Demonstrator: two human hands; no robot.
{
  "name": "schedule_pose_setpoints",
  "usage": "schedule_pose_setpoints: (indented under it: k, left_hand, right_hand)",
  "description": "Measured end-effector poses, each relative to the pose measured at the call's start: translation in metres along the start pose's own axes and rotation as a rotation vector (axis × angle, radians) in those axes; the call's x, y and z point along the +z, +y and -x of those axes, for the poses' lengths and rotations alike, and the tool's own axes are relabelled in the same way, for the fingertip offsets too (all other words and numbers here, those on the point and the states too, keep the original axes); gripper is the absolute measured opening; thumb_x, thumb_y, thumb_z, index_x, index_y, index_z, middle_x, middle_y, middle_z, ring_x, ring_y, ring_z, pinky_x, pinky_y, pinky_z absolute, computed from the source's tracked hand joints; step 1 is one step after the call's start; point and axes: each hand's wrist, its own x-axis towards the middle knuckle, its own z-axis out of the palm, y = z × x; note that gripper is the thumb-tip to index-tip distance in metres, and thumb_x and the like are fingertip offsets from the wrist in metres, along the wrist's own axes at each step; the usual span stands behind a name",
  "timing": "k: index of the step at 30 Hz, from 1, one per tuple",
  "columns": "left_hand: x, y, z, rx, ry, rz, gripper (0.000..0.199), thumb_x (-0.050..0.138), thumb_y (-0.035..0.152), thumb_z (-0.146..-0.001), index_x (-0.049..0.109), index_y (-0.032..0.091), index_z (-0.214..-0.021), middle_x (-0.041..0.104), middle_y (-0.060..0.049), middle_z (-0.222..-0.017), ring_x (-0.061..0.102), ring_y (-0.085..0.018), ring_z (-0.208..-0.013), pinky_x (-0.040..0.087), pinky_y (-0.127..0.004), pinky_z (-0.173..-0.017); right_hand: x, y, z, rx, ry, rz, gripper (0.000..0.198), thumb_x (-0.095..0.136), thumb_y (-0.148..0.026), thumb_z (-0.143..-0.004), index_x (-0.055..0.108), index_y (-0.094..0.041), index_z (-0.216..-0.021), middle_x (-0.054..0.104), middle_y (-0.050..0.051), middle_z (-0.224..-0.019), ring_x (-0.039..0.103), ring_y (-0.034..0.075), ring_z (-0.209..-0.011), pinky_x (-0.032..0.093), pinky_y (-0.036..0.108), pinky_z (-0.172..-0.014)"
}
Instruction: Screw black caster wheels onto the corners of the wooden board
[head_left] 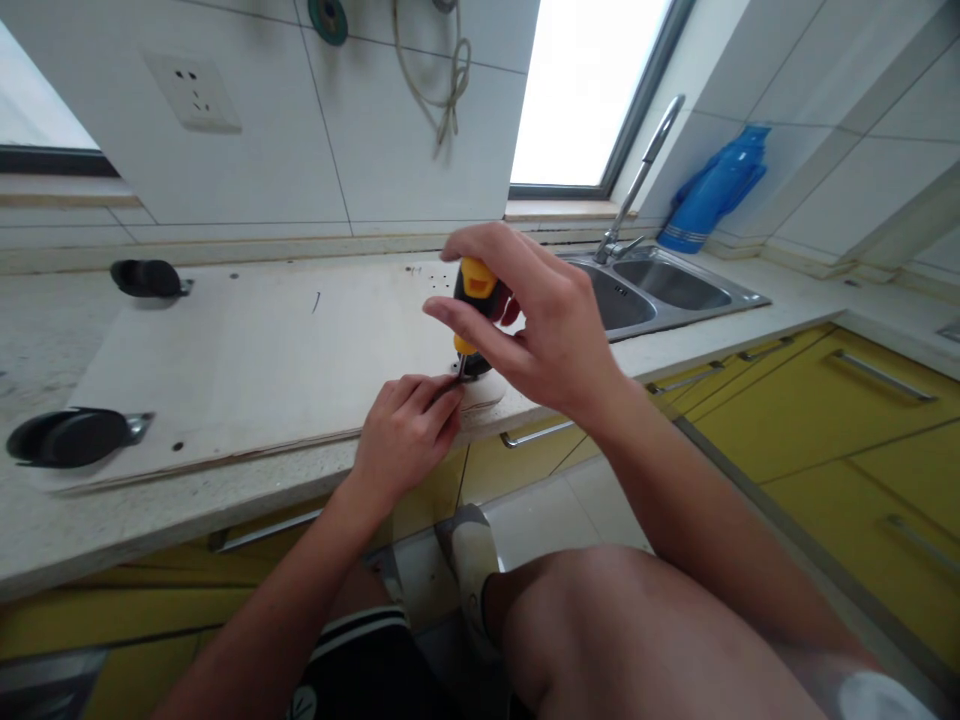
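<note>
My right hand [551,320] grips a yellow-and-black screwdriver [474,285], held upright with its shaft pointing down. The tip meets a caster [475,366] at the right end of a pale flat board [285,340], partly hidden by my hands. My left hand [409,425] is closed beside the tip, its fingertips pressed together on a small dark part I cannot make out. At the board's left end, a black caster [146,278] sits at the back corner and another black caster [75,437] at the front corner.
The board lies on a speckled counter [225,500] above yellow drawers [862,400]. To the right are a steel double sink [675,285] with a tall faucet [645,170] and a blue thermos [716,190]. My knee [585,610] is close below the counter edge.
</note>
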Motion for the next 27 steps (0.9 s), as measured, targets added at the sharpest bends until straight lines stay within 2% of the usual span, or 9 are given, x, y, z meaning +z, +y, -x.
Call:
schedule_pose_setpoints:
  k: [3,7,8,12,16,17,21,23,27]
  left_hand:
    - [0.0,0.0,0.001,0.012,-0.013,-0.017,0.024,0.072,0.016,-0.102,0.076,0.017,-0.126,0.082,-0.009,-0.13,0.067,-0.031,-0.107,0.052,-0.047,-0.088]
    - [0.001,0.0,0.001,0.013,-0.006,-0.019,0.026,0.073,0.016,-0.101,0.075,0.017,-0.126,0.082,-0.009,-0.13,0.068,-0.031,-0.109,0.052,-0.047,-0.088]
    - [0.001,0.0,0.001,0.012,-0.006,-0.02,0.026,0.073,0.016,-0.1,0.075,0.018,-0.126,0.082,-0.009,-0.13,0.068,-0.031,-0.109,0.052,-0.047,-0.087]
    - [0.001,0.0,0.001,0.027,-0.009,-0.033,0.026,0.073,0.015,-0.1,0.075,0.017,-0.125,0.081,-0.009,-0.129,0.067,-0.032,-0.107,0.052,-0.048,-0.086]
    - [0.0,0.0,0.0,0.03,0.004,-0.023,0.025,0.072,0.014,-0.099,0.075,0.017,-0.124,0.081,-0.009,-0.128,0.067,-0.031,-0.107,0.053,-0.048,-0.086]
    - [0.0,0.0,0.0,0.029,0.007,-0.025,0.025,0.072,0.014,-0.099,0.075,0.017,-0.124,0.081,-0.009,-0.129,0.067,-0.031,-0.108,0.053,-0.048,-0.087]
    - [0.0,0.001,-0.001,0.027,0.005,-0.029,0.024,0.072,0.014,-0.1,0.075,0.016,-0.123,0.081,-0.009,-0.13,0.067,-0.031,-0.107,0.054,-0.048,-0.087]
    - [0.0,0.001,-0.001,0.026,0.007,-0.022,0.023,0.072,0.014,-0.1,0.075,0.016,-0.123,0.081,-0.009,-0.13,0.067,-0.031,-0.107,0.054,-0.048,-0.086]
    - [0.0,0.001,-0.001,0.027,0.007,-0.016,0.024,0.071,0.015,-0.1,0.075,0.016,-0.125,0.081,-0.009,-0.131,0.067,-0.031,-0.108,0.054,-0.048,-0.085]
  right_hand:
    - [-0.001,0.003,0.001,-0.051,-0.1,-0.117,0.042,0.054,-0.036,-0.113,0.065,-0.029,-0.153,0.077,0.004,-0.121,0.071,0.018,-0.107,0.06,0.032,-0.097]
    - [0.006,0.004,0.005,0.017,0.226,-0.04,0.031,0.061,-0.045,-0.111,0.077,-0.027,-0.131,0.076,0.007,-0.116,0.069,0.02,-0.107,0.062,0.034,-0.095]
    - [0.006,0.004,0.005,0.014,0.231,-0.007,0.03,0.063,-0.047,-0.11,0.078,-0.027,-0.128,0.076,0.008,-0.117,0.069,0.021,-0.109,0.062,0.034,-0.097]
    - [0.006,0.004,0.004,-0.066,0.049,-0.026,0.031,0.058,-0.04,-0.113,0.072,-0.031,-0.139,0.076,0.005,-0.124,0.071,0.019,-0.114,0.061,0.034,-0.102]
    - [0.013,0.004,0.006,-0.053,0.353,0.015,0.022,0.071,-0.042,-0.107,0.076,-0.026,-0.121,0.076,0.005,-0.108,0.069,0.021,-0.104,0.063,0.036,-0.095]
    - [0.013,0.003,0.006,-0.054,0.36,0.049,0.021,0.072,-0.042,-0.107,0.076,-0.026,-0.119,0.076,0.006,-0.109,0.069,0.022,-0.107,0.063,0.038,-0.098]
    - [0.008,-0.003,0.005,-0.086,0.164,0.096,0.025,0.06,-0.032,-0.112,0.075,-0.031,-0.132,0.075,0.008,-0.137,0.072,0.024,-0.13,0.059,0.042,-0.117]
    - [0.011,-0.003,0.006,-0.062,0.237,0.064,0.025,0.06,-0.032,-0.112,0.075,-0.03,-0.132,0.076,0.008,-0.135,0.074,0.023,-0.125,0.062,0.042,-0.113]
    - [0.023,0.003,0.01,-0.079,0.499,0.041,0.024,0.075,-0.039,-0.105,0.079,-0.026,-0.124,0.078,0.007,-0.106,0.072,0.021,-0.096,0.067,0.041,-0.093]
